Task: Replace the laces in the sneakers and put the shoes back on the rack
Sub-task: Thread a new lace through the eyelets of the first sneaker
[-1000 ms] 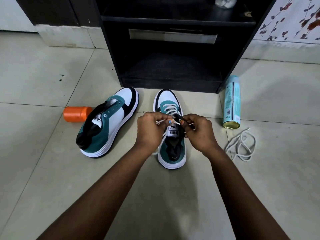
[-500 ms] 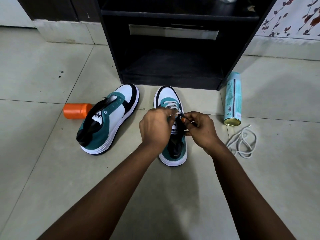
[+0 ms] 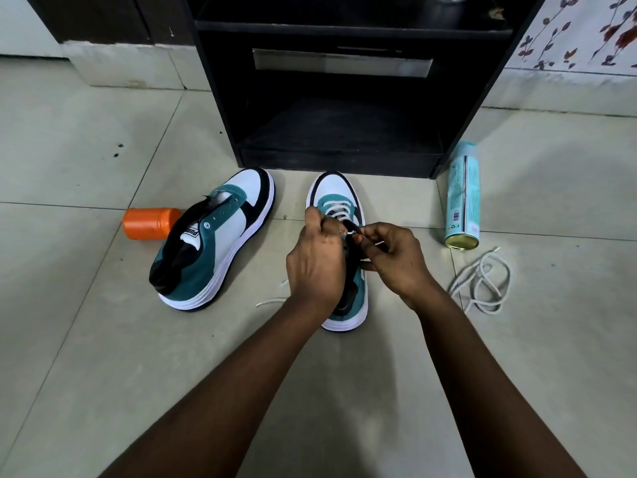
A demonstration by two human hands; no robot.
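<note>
The left hand (image 3: 315, 260) has moved forward over the laced sneaker (image 3: 339, 250) and now hides its tongue. The right hand (image 3: 396, 258) has come closer, its fingers (image 3: 365, 236) pinching the lace (image 3: 336, 213) beside the left hand.

white, teal and black leather sneaker with white lace (image 3: 339, 205); matching unlaced sneaker (image 3: 220, 236) with a black-lettered white tongue tag; plain orange plastic jar (image 3: 148, 223); pale turquoise spray can (image 3: 463, 198) with gold base; black wooden rack (image 3: 341, 98); off-white loose lace (image 3: 482, 281); wall patterned with red-brown leafy twigs (image 3: 586, 32).
</note>
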